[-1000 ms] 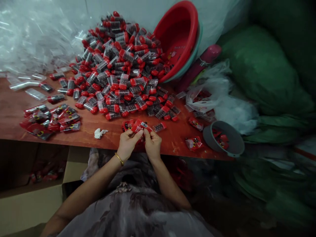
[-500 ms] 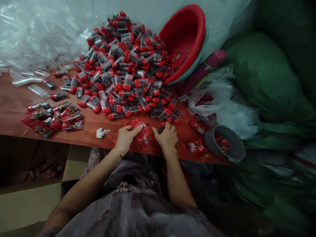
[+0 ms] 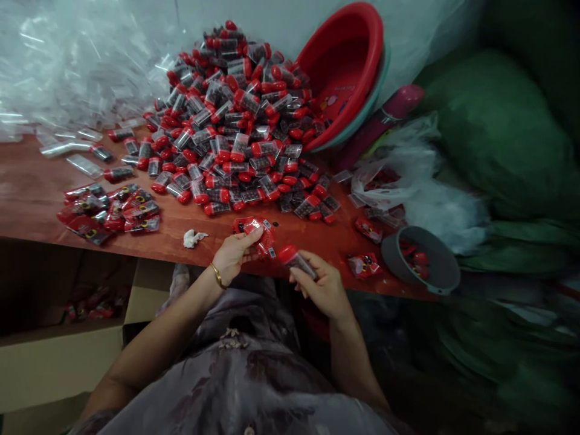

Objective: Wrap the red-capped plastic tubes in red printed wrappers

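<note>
My left hand, with a gold bangle at the wrist, is closed on red printed plastic packets near the table's front edge. Fingers of my right hand wrap a small clear tube with a red cap and dark contents. Its capped end tilts up toward the packets, apart from them. Beyond both hands rises a large pile of similar red-capped tubes. A small dark round bit lies by the packets.
Filled packets lie at left, near a crumpled white scrap. A grey pot with red pieces stands at right. A red basin leans behind the pile. Empty clear tubes heap at back left; an open carton sits below.
My right hand has drawn a red-capped tube back from the pile's edge and turned it toward the packets. My left hand keeps its grip. The whole view has shifted slightly.
</note>
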The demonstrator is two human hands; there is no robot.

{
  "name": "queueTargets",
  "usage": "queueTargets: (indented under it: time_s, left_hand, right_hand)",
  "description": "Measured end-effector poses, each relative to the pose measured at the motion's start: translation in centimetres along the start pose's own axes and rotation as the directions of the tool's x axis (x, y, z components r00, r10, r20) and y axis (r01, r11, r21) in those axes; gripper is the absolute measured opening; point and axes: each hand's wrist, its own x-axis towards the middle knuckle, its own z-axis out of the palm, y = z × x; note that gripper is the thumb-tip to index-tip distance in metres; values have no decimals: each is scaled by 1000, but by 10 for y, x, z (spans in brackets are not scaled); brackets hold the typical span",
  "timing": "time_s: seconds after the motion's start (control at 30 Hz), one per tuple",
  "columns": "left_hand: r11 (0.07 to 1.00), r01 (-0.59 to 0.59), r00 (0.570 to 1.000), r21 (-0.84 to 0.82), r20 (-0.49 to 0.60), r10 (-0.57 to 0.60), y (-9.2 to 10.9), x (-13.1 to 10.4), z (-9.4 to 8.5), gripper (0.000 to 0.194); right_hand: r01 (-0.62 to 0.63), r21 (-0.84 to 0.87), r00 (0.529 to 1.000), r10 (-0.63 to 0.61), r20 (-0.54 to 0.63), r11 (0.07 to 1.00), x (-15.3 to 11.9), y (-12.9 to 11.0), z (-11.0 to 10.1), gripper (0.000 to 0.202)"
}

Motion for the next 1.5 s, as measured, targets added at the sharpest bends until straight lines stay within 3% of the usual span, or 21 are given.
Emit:
queueTargets:
  time_s: [0.17,0.37,0.53,0.73,0.97,1.17,1.27,1.43,1.5]
  left_hand:
    - [997,-71,997,29,-12,71,-2,-4,4,41]
    - [988,-81,997,132,30,78,-1,-5,-6,42]
    - [987,-82,996,135,46,77,-3,-5,-8,47]
    - [993,-99,991,63,91,93,-7,-11,-3,49]
    - [961,-276,945,15,184,269,-18,-18,2,39]
    - [966,-259,955,-13,149,258,-24,-17,1,36]
    - [980,-199,969,-14,147,198,-25,-17,1,38]
    - [966,-249,949,67,216,230,-27,-19,-2,35]
    - [960,-262,945,98,227,235,-26,-19,-4,34]
  right_hand:
    - [73,15,993,-74,90,997,-10,-25,9,23]
    - [-136,251,983,99,154,958,-2,-17,14,29]
    - [-194,311,969,132,209,930,0,-13,18,30]
    - [-135,344,990,117,72,929,2,-6,28,31]
    - [-60,433,998,65,5,899,3,-4,42,31]
    - [-22,420,986,88,-138,907,4,-4,62,30]
    - [-55,432,993,94,-69,900,6,-6,64,31]
    - [-178,607,982,178,61,775,9,-10,65,34]
    - [-196,605,979,193,70,772,8,-11,67,32]
